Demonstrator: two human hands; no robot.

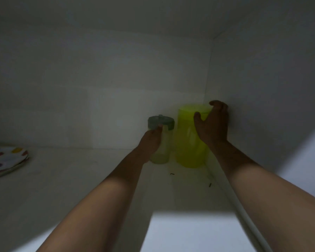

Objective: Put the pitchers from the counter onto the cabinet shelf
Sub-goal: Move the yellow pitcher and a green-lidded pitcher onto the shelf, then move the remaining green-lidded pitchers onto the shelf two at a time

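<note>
Both arms reach into a dim white cabinet. A clear pitcher with a grey lid stands upright on the shelf, and my left hand is wrapped around its left side. Right beside it, in the back right corner, stands a taller yellow-green pitcher. My right hand rests against that pitcher's upper right side, thumb in front and fingers curled over the rim, between the pitcher and the cabinet's right wall. Both pitchers stand on the shelf, close together.
A stack of plates with coloured dots lies at the shelf's left edge. The cabinet's right wall and back wall hem in the pitchers. Two small dark specks lie on the shelf in front of them.
</note>
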